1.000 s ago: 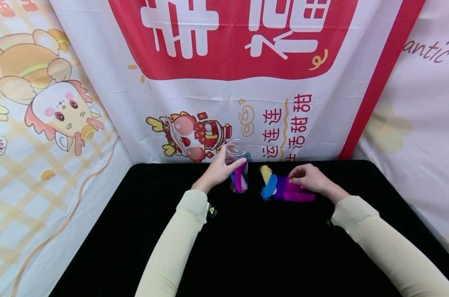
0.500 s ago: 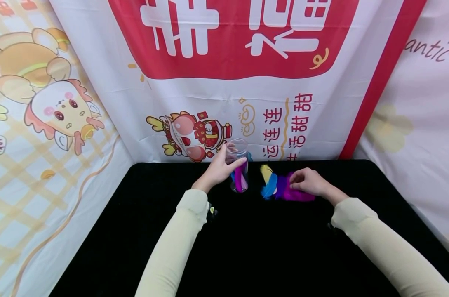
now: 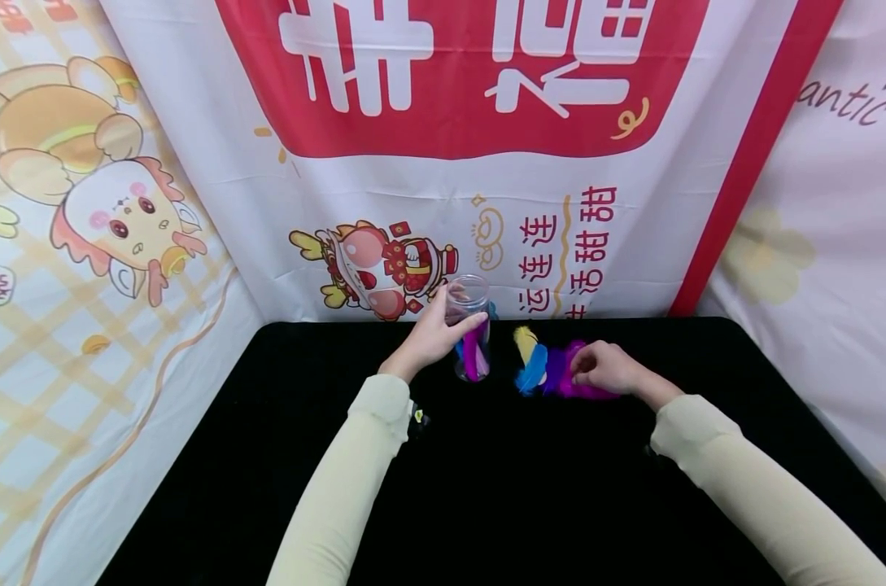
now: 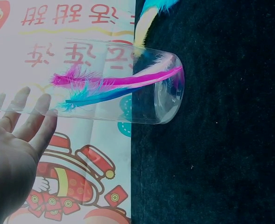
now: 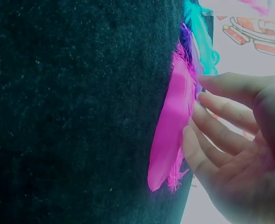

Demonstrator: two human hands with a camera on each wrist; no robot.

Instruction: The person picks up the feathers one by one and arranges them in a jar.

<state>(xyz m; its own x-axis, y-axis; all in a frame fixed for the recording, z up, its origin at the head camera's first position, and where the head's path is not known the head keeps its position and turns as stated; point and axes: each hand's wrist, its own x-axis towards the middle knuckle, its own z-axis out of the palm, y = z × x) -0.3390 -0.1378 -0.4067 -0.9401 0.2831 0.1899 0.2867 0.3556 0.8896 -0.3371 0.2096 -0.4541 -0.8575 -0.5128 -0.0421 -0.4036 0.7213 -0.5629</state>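
Observation:
My left hand (image 3: 429, 329) grips a clear cylindrical jar (image 4: 142, 116), standing upright on the black tabletop. Inside it lean a magenta feather (image 4: 123, 82), a blue feather (image 4: 111, 97) and a pale pink one (image 4: 156, 65). To the jar's right, my right hand (image 3: 613, 369) reaches into a small pile of feathers, its fingertips at the edge of a magenta feather (image 5: 170, 126). Thumb and forefinger come close together there; whether they pinch a feather is unclear. Toward the jar lie a purple feather (image 3: 556, 372), a blue feather (image 3: 533, 368) and a yellow feather (image 3: 524, 342).
The black tabletop (image 3: 486, 488) stretches in front of both hands. Close behind the jar and the feathers hangs a printed cloth backdrop (image 3: 413, 187), at the table's far edge. Another patterned cloth (image 3: 106, 358) hangs along the left side.
My right hand has shifted slightly down over the magenta feathers, covering more of them. My left hand and the jar have stayed in place.

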